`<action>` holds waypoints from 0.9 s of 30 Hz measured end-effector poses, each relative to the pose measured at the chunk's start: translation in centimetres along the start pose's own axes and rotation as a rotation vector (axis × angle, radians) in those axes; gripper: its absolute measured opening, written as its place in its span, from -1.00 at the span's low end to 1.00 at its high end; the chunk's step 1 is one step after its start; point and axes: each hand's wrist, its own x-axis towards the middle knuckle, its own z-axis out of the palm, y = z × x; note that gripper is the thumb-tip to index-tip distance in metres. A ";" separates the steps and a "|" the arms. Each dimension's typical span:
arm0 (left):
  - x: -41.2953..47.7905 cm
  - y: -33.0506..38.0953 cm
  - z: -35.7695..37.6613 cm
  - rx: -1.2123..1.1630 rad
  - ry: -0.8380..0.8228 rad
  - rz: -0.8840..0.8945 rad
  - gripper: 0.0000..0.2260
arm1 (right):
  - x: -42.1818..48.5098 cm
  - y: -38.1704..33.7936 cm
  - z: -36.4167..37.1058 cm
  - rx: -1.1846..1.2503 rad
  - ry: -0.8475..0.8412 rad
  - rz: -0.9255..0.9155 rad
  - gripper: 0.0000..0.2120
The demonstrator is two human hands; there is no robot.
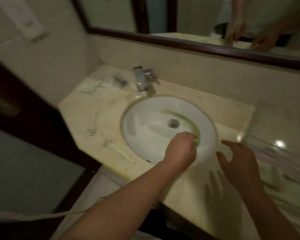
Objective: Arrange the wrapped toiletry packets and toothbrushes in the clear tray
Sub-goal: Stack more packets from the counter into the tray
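The view is motion-blurred. My left hand (180, 149) hovers over the front rim of the white sink (139, 118), fingers curled shut with nothing visible in them. My right hand (239, 161) is spread open above the counter, right of the sink. Just beyond it, at the right edge, sits the clear tray (265, 144) with a pale wrapped packet (270, 174) inside. Two wrapped toothbrushes (93, 123) (119, 151) lie on the counter left of the sink. More wrapped packets (93, 85) lie at the back left corner.
A chrome faucet (142, 78) stands behind the sink. A framed mirror (197, 44) runs along the back wall and reflects both hands. A dark door (24, 108) bounds the left side. A white cord (42, 216) crosses the lower left.
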 end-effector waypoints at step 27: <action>6.6 -36.5 -20.2 0.148 -0.099 -0.695 -0.71 | 3.7 -36.2 20.3 -0.610 -0.743 -0.127 -0.61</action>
